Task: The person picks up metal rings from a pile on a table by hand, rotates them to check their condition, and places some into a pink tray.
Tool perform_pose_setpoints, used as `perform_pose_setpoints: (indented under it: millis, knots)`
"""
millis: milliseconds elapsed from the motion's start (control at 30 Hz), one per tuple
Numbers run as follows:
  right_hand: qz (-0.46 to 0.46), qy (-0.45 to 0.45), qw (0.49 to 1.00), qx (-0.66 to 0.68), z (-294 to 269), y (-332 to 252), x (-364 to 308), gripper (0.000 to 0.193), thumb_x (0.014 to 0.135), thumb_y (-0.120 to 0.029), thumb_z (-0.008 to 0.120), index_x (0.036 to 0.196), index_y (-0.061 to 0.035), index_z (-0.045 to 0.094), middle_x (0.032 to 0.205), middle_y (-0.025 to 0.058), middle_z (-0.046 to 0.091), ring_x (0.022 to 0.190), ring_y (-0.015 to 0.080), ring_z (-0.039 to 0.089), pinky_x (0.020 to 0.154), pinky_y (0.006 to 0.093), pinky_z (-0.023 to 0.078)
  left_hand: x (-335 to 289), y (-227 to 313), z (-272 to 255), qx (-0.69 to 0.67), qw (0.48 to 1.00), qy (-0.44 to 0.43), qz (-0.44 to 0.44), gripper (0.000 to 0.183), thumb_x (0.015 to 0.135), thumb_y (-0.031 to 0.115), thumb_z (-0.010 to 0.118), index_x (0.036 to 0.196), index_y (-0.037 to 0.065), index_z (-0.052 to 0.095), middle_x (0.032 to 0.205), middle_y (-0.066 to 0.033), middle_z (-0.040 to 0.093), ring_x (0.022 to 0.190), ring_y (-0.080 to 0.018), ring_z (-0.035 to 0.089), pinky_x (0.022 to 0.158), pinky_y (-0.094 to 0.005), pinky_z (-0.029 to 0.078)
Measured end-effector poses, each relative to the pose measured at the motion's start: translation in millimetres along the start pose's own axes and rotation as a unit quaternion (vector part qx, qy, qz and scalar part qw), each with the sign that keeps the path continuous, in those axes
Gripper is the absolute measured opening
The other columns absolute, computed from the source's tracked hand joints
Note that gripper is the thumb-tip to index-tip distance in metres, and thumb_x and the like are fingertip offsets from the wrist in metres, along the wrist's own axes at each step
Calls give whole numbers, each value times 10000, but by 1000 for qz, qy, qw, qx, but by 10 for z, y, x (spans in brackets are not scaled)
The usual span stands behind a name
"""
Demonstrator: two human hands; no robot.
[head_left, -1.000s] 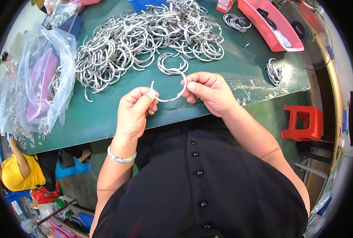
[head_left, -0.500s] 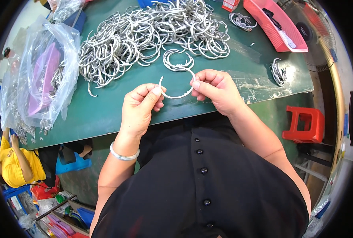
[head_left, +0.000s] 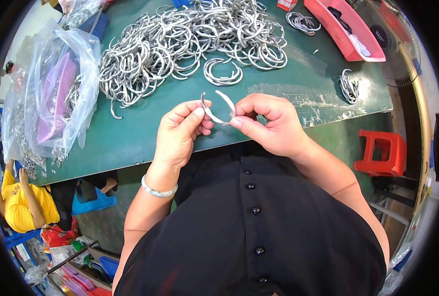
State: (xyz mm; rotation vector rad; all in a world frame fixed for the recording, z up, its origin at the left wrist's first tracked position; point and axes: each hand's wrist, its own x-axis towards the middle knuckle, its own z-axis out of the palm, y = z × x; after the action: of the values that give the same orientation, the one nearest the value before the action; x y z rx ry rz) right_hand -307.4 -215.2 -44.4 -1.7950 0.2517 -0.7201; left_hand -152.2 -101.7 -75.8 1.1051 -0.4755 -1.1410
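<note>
A silver-grey open metal bangle [head_left: 214,117] is held between my two hands just above the table's near edge, its gap facing away from me. My left hand [head_left: 180,133] pinches its left side between thumb and fingers. On its right side, the thumb and curled forefinger of my right hand [head_left: 278,124] grip it. Just beyond my hands lies a small stack of similar bangles [head_left: 223,80]. Farther back, a big tangled heap of them [head_left: 155,54] covers much of the green table [head_left: 125,138].
Clear plastic bags with a purple tray [head_left: 56,98] lie at the left. A pink basket [head_left: 348,34] and two small bangle bundles [head_left: 349,86] are at the right. A red stool [head_left: 381,153] stands beyond the table's right edge. Another person in yellow [head_left: 24,207] is at lower left.
The bangle has turned in my hands, from a wide open curve to a narrower, tilted view. My right hand has shifted slightly down and its fingers are curled more.
</note>
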Motion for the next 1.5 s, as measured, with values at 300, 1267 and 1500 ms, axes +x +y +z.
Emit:
perform_pose_setpoints:
  millis: [300, 1267, 1500]
  knots:
    - [-68, -35, 994, -80, 25, -75, 24, 63, 728, -35, 636, 765, -35, 585, 691, 68, 582, 580, 175, 570, 513, 258, 438, -2, -22, 49, -44, 999, -18, -26, 174, 858, 75, 509, 994, -20, 560, 803, -53, 596, 671, -99, 556, 618, -209, 462]
    - [75, 19, 997, -12, -70, 270, -89, 122, 785, -44, 594, 890, 15, 608, 732, 41, 597, 642, 63, 512, 576, 214, 422, -203, 271, 328, 359, 841, -38, 404, 205, 689, -62, 645, 881, 6, 622, 787, -71, 547, 630, -115, 514, 531, -205, 404]
    - [99, -5, 995, 26, -87, 279, -102, 158, 800, -17, 560, 953, 12, 588, 779, 14, 593, 688, 48, 509, 611, 199, 422, -194, 310, 397, 395, 825, -58, 400, 202, 689, -59, 647, 880, -1, 620, 780, -74, 548, 608, -111, 521, 516, -204, 419]
